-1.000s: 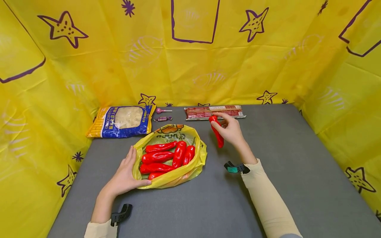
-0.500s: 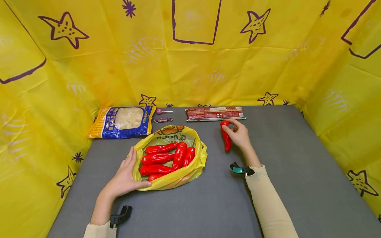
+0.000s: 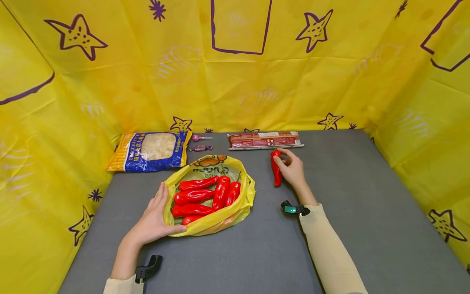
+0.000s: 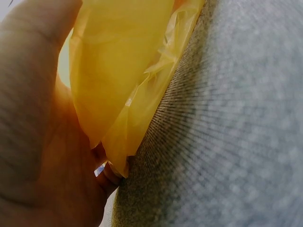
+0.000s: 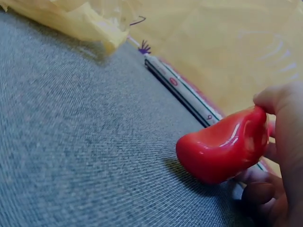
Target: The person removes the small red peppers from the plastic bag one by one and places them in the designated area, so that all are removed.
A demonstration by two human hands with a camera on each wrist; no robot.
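In the head view, my left hand (image 3: 150,218) holds the left side of a yellow plastic bag (image 3: 220,224), its thumb over the front rim and its fingers along the outside. Several glossy red peppers (image 3: 194,196) lie in the opened bag. To the right of the bag, my right hand (image 3: 292,169) pinches another red pepper (image 3: 276,169) near its stem end, between thumb and fingers. The right wrist view shows this pepper (image 5: 222,146) close over the grey table, casting a shadow. Yellow plastic (image 4: 113,66) fills much of the left wrist view beside the left palm.
A red flat packet (image 3: 264,141) lies at the back, just beyond the right hand. Behind the bag are a blue and orange pasta packet (image 3: 158,151), a pink lollipop (image 3: 197,138) and a purple wrapped candy (image 3: 200,148). Yellow patterned cloth (image 3: 235,81) surrounds the grey table (image 3: 235,265).
My right hand has carried the pepper a little right and toward me, away from the red packet, and lowered it. My left hand has stayed at the bag.
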